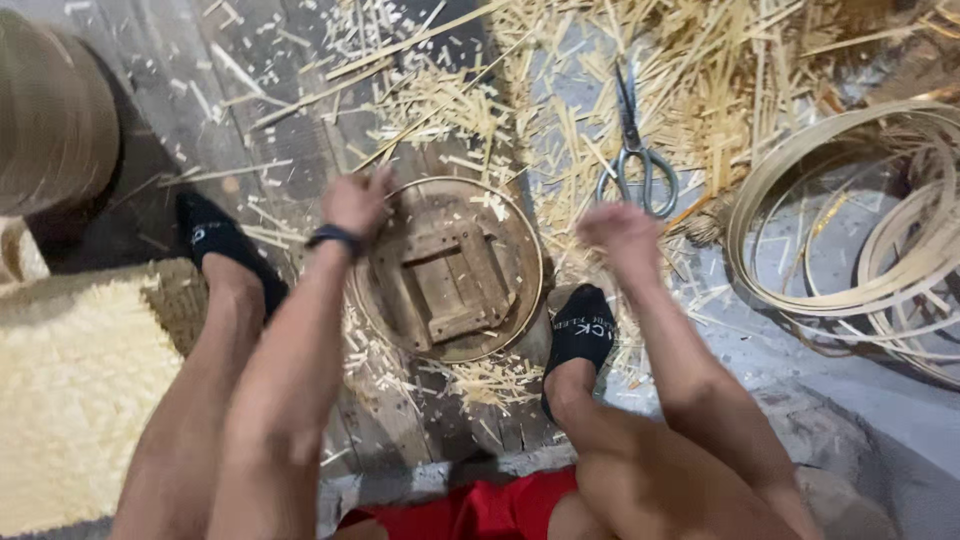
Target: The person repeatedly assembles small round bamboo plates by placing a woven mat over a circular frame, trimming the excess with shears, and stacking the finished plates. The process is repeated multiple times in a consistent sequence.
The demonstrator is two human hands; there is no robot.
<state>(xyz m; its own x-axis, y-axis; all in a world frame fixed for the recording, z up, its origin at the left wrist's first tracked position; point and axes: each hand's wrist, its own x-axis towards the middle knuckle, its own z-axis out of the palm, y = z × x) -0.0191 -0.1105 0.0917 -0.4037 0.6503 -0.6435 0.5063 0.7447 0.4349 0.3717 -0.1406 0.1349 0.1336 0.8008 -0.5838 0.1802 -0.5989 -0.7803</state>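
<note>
Head view, looking down between the person's knees. Item: round wooden form with a thin bamboo hoop around its rim and a square slatted frame at its centre (447, 268), lying flat on the dark plank floor (290, 140) between the two black-socked feet.

Left hand (357, 203): at the form's upper left rim, touching or just above it; fingers curled, blurred, grip cannot be told. Black band on that wrist (335, 237).

Right hand (622, 232): just right of the form, apart from the rim; fingers drawn in loosely, blurred, whether it holds anything cannot be told.

Surroundings: metal scissors with looped handles (636, 150), lying beyond the right hand on pale bamboo splinters and offcuts (640, 70) that litter the floor around the form. Coiled flat bamboo strips in loose hoops (850, 230), far right. Pale shaggy mat (70, 390), lower left. Rounded woven object (50, 110), upper left, partly out of frame. Red shorts (480, 510), bottom edge.
</note>
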